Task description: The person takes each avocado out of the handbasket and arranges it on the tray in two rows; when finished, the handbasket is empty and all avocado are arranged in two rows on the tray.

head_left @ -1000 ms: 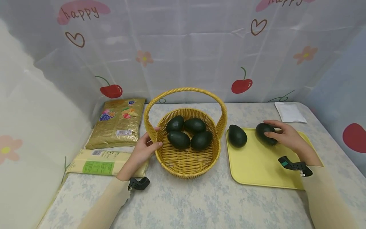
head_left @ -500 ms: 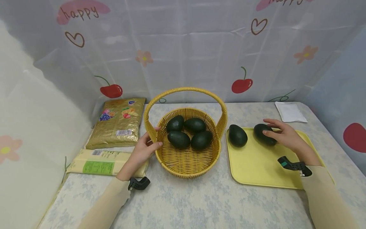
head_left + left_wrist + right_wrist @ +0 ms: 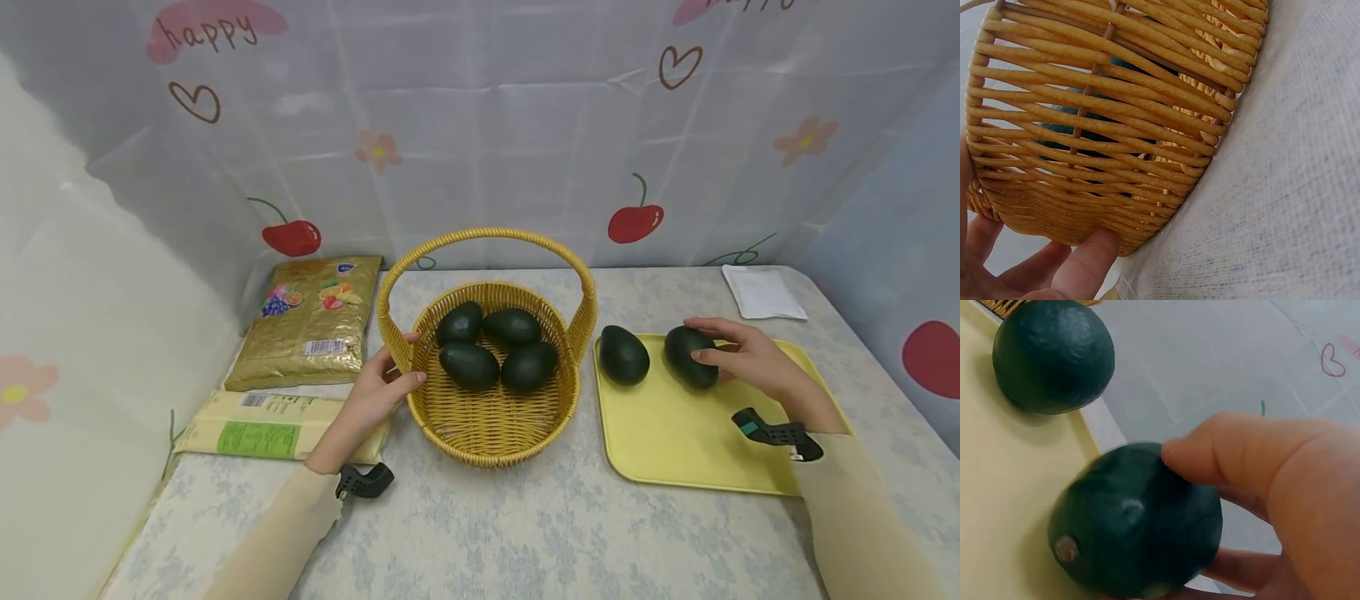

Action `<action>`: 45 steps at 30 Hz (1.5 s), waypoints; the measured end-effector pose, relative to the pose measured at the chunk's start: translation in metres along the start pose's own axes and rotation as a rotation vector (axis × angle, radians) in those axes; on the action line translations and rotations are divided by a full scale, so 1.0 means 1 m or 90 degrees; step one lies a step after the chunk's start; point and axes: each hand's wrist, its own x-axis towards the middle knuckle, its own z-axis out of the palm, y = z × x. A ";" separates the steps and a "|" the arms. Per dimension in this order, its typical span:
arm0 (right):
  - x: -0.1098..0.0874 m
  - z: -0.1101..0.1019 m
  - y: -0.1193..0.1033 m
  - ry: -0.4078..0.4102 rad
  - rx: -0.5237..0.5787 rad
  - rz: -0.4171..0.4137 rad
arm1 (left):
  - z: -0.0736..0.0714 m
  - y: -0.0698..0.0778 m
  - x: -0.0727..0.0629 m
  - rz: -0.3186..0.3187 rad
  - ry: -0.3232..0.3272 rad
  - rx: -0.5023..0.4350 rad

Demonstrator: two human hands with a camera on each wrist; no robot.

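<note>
My left hand (image 3: pixel 377 392) grips the left side of a yellow wicker basket (image 3: pixel 491 454) where its tall arched handle joins the rim. In the left wrist view its fingers (image 3: pixel 1088 265) lie against the basket's woven outer wall (image 3: pixel 1085 206). Several dark green avocados (image 3: pixel 469 367) rest inside, towards the back. On the yellow tray (image 3: pixel 675 442), my right hand (image 3: pixel 746 358) holds an avocado (image 3: pixel 688 357) between thumb and fingers. The right wrist view shows the stem end of this avocado (image 3: pixel 1135 519). Just left of it sits another avocado (image 3: pixel 624 356), untouched.
A gold foil fruit-printed bag (image 3: pixel 307 325) and a flat cream-and-green packet (image 3: pixel 262 425) lie left of the basket. Behind the tray is a small white packet (image 3: pixel 765 292). A printed curtain (image 3: pixel 487 150) hangs along the table's back edge.
The avocado under my right hand has shifted slightly left and turned more upright on the tray, and the fingers have closed in around it. My left hand and the basket have stayed put.
</note>
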 end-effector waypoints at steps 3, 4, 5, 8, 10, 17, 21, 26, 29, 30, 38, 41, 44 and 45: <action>0.000 -0.001 0.002 0.019 -0.009 0.008 | 0.000 0.000 0.000 0.000 -0.002 -0.003; 0.000 -0.001 0.003 0.025 -0.012 0.012 | 0.000 0.000 0.000 0.000 -0.002 -0.003; -0.001 -0.001 0.004 0.030 -0.014 0.016 | 0.000 0.000 0.000 0.000 -0.002 -0.004; -0.001 -0.002 0.007 0.038 -0.014 0.017 | 0.000 0.000 0.000 0.003 -0.002 -0.001; -0.001 -0.003 0.007 0.039 -0.011 0.010 | 0.000 0.000 -0.001 0.006 -0.002 -0.001; 0.000 -0.002 0.005 0.033 -0.019 0.008 | 0.000 0.000 -0.001 0.007 -0.003 -0.001; 0.001 -0.002 0.004 0.023 -0.033 0.023 | 0.000 0.000 -0.001 0.010 -0.001 0.000; -0.001 -0.005 0.003 0.019 -0.045 0.034 | 0.000 0.001 -0.001 0.009 0.000 0.002; -0.003 -0.008 0.002 0.020 -0.039 0.041 | 0.000 0.001 -0.001 0.010 0.002 0.005; -0.003 -0.009 0.002 0.021 -0.035 0.042 | 0.000 0.001 -0.001 0.011 0.002 0.006; -0.007 -0.015 0.001 0.034 -0.037 0.045 | 0.001 0.001 -0.002 0.018 0.000 -0.001; -0.008 -0.018 -0.001 0.031 -0.039 0.044 | 0.001 0.000 -0.002 0.018 -0.002 -0.005; -0.011 -0.022 -0.003 0.037 -0.041 0.042 | 0.001 -0.001 -0.001 0.018 -0.002 -0.008; -0.013 -0.024 -0.005 0.042 -0.042 0.040 | 0.001 -0.001 -0.001 0.017 -0.002 -0.008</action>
